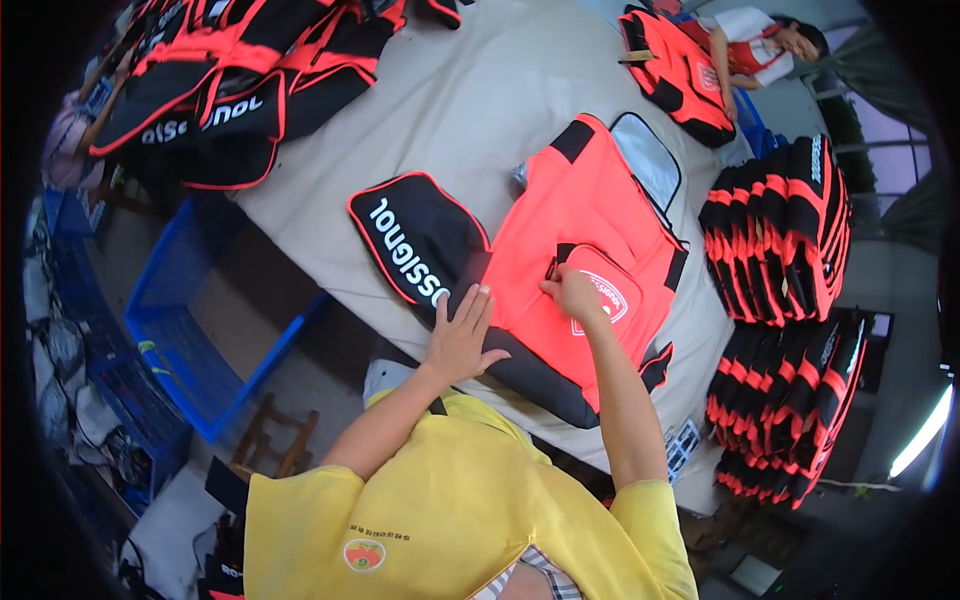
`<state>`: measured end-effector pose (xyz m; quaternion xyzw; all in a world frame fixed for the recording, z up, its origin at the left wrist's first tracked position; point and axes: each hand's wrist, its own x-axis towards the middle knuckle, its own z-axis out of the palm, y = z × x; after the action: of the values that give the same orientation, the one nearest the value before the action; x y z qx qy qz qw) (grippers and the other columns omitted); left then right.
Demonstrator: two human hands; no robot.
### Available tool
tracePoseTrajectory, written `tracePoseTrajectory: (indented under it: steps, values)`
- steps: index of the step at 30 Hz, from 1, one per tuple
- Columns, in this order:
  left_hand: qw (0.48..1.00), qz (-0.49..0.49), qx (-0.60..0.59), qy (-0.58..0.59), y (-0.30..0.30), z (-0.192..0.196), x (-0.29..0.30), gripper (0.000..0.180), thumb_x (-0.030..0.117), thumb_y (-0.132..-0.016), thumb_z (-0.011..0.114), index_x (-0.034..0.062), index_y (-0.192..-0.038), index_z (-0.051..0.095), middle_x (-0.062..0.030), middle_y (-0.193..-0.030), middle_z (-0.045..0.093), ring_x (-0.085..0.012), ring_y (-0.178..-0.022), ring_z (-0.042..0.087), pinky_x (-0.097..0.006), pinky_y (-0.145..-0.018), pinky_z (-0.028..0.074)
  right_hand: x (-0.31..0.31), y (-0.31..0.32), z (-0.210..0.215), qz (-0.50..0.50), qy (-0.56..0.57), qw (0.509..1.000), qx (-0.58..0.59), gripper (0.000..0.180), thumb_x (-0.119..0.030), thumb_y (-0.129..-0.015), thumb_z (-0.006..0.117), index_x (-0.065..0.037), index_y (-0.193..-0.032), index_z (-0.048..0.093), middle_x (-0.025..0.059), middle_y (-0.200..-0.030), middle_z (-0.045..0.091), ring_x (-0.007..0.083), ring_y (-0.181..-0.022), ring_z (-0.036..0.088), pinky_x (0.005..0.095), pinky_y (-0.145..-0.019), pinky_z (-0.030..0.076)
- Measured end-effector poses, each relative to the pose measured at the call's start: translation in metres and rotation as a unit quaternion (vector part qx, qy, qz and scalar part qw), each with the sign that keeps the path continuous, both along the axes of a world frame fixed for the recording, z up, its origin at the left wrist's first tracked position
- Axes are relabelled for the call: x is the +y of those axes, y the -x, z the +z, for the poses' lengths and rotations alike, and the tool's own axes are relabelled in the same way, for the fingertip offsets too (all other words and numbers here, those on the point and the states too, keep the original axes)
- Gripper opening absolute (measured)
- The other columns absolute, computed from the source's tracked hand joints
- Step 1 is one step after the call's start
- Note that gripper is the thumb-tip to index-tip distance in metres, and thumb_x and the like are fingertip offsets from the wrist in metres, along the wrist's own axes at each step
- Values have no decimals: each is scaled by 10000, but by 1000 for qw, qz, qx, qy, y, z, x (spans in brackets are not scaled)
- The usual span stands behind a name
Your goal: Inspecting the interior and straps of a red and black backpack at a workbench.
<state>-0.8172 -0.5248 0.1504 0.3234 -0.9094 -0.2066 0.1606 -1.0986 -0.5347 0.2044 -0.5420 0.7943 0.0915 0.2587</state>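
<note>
A red and black backpack (540, 300) lies flat on the cloth-covered table in front of me. Its black flap (420, 235), edged in red with white lettering, spreads out to the left. A silver-grey lined panel (650, 160) shows at its far end. My left hand (462, 335) rests open on the bag's near-left part, where flap and body meet, fingers spread. My right hand (575, 293) is closed, fingertips pinched at the black-trimmed corner of the front pocket (605, 285), which bears a white badge print. What sits between those fingertips is too small to make out.
Pale cloth covers the table (480, 90). More black and red bags (230, 90) lie at the far left. Stacked bags (775, 235) stand along the right. A person (755, 45) at the far right handles another bag (675, 75). A blue crate (190, 340) stands left, near a wooden stool (275, 435).
</note>
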Motion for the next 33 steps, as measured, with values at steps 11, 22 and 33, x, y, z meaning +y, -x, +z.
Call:
tracePoseTrajectory:
  steps: [11, 22, 33]
  values:
    - [999, 5, 41, -17, -5, -16, 2, 1058, 675, -830, 724, -31, -1558, 422, -206, -1686, 347, -316, -1605, 264, -688, -1207, 199, 15, -29, 4, -99, 179, 976, -72, 261, -260, -942, 734, -2, -975, 716, 193, -865, 740, 353, -762, 732, 456, -698, 566]
    - [999, -20, 5, -42, 0, -25, 3, 1064, 632, -852, 732, -30, -1596, 358, -217, -1708, 298, -345, -1617, 228, -703, -1216, 158, 117, -106, 57, -50, 253, 961, -102, 154, -163, -996, 677, -60, -1110, 688, 146, -938, 707, 349, -799, 716, 450, -663, 566]
    - [998, -38, -40, 2, 12, -15, 3, 1086, 518, -838, 788, -24, -1634, 287, -205, -1734, 230, -345, -1627, 192, -681, -1241, 130, 225, 48, 24, -178, 226, 956, -52, 193, -177, -973, 662, -4, -1045, 709, 210, -1142, 731, 413, -1005, 722, 501, -780, 593]
